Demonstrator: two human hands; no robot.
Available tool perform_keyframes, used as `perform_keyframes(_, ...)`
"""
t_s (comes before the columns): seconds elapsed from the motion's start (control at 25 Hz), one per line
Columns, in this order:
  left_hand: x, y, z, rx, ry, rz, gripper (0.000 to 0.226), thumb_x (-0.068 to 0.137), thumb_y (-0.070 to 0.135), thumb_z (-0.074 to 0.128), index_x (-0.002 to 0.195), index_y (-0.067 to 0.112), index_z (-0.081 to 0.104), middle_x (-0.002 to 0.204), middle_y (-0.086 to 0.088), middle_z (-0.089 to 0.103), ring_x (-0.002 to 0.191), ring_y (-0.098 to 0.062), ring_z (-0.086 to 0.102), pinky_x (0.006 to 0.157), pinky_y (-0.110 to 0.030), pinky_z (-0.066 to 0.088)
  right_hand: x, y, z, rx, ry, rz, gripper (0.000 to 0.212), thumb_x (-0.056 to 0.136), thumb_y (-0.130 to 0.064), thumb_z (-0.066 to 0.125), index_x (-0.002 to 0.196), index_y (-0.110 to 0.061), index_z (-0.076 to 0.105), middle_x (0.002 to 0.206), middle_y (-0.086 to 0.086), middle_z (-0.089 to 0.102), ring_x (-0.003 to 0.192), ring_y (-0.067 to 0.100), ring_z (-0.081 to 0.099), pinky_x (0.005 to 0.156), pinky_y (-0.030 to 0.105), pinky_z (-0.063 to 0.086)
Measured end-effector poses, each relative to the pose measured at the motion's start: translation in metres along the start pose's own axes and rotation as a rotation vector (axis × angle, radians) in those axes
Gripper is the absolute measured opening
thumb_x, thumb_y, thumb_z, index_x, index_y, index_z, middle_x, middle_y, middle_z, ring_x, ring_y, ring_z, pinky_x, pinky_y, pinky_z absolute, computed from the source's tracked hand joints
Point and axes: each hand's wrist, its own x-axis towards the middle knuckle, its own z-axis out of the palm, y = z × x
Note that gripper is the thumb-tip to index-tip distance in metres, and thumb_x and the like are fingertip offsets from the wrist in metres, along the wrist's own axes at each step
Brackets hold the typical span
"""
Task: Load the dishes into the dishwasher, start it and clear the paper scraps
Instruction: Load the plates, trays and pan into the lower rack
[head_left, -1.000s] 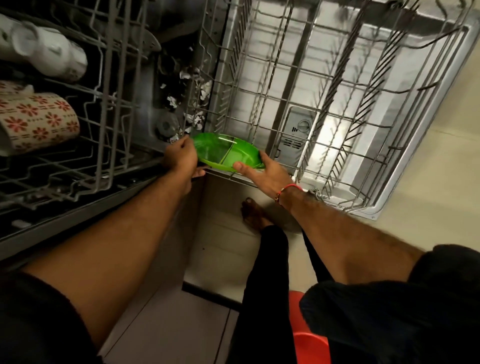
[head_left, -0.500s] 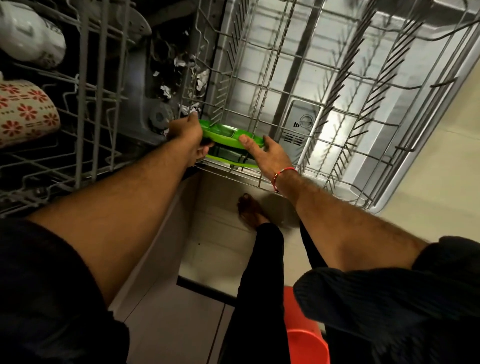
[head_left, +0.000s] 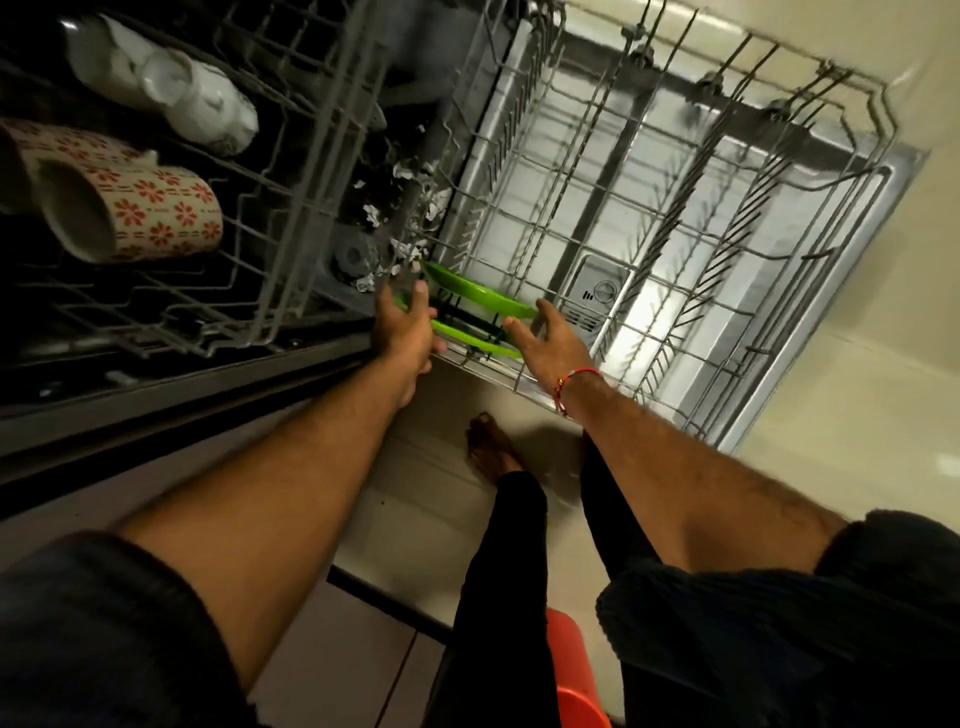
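Now the green plate (head_left: 480, 299) stands on edge at the near left corner of the pulled-out lower rack (head_left: 675, 218). The left hand (head_left: 402, 332) touches its left rim with loose fingers; the right hand (head_left: 545, 340) hovers just beside it, fingers spread. Paper scraps (head_left: 402, 249) lie left of the rack, inside the dishwasher.

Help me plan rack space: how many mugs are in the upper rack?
2: a white mug at the far left, and a red-flowered mug just below it in the picture. More may sit out of view.
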Motion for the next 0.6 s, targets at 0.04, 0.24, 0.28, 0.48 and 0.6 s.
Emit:
perform_keyframes(0.04, -0.016, -0.001, -0.007, -0.023, -0.003, 0.026, 0.051, 0.104, 0.047, 0.043, 0.15, 0.03, 0.03, 0.11, 0.005, 0.069, 0.045, -0.008, 0.056, 0.038, -0.016, 0.035, -0.015, -0.007, -0.003, -0.022, 0.001, -0.02, 0.072, 0.094, -0.054, 0.055, 0.154, -0.026, 0.028, 0.153, 0.007, 0.042, 0.138, 0.026, 0.042, 0.109, 0.032, 0.035)
perform_keyframes(0.24, -0.117, 0.013, -0.058, -0.131, -0.039, 0.168, 0.057, 0.105, 0.044, 0.043, 0.156, 0.028, 0.023, 0.126, 0.007, 0.066, 0.06, -0.01, 0.062, 0.038, -0.016, 0.038, -0.104, -0.063, -0.017, -0.173, -0.061, -0.156, 0.063, 0.092, -0.057, 0.057, 0.146, -0.03, 0.042, 0.126, 0.005, 0.058, 0.115, 0.024, 0.056, 0.094, 0.029, 0.044)
perform_keyframes(0.28, -0.136, 0.015, -0.069, -0.155, -0.043, 0.192, 0.057, 0.105, 0.045, 0.043, 0.156, 0.028, 0.024, 0.127, 0.009, 0.065, 0.063, -0.009, 0.064, 0.039, -0.018, 0.04, -0.121, -0.074, -0.017, -0.223, -0.08, -0.186, 0.059, 0.091, -0.056, 0.058, 0.143, -0.03, 0.046, 0.126, 0.004, 0.059, 0.115, 0.023, 0.057, 0.095, 0.028, 0.044)
perform_keyframes(0.48, -0.237, 0.001, -0.14, -0.33, 0.071, 0.343, 0.049, 0.106, 0.04, 0.044, 0.152, 0.026, 0.034, 0.111, 0.015, 0.07, 0.066, -0.009, 0.065, 0.048, -0.026, 0.048, -0.23, -0.131, 0.0, -0.658, -0.261, -0.433, 0.047, 0.097, -0.042, 0.055, 0.137, -0.016, 0.053, 0.13, 0.008, 0.063, 0.121, 0.024, 0.057, 0.094, 0.027, 0.043)
perform_keyframes(0.6, -0.282, -0.028, -0.184, -0.501, 0.173, 0.397, 0.043, 0.107, 0.038, 0.043, 0.146, 0.022, 0.042, 0.108, 0.005, 0.074, 0.067, -0.015, 0.065, 0.054, -0.025, 0.046, -0.293, -0.149, 0.029, -0.757, -0.33, -0.602, 0.045, 0.096, -0.038, 0.058, 0.135, -0.015, 0.057, 0.133, 0.008, 0.062, 0.124, 0.024, 0.056, 0.099, 0.025, 0.041)
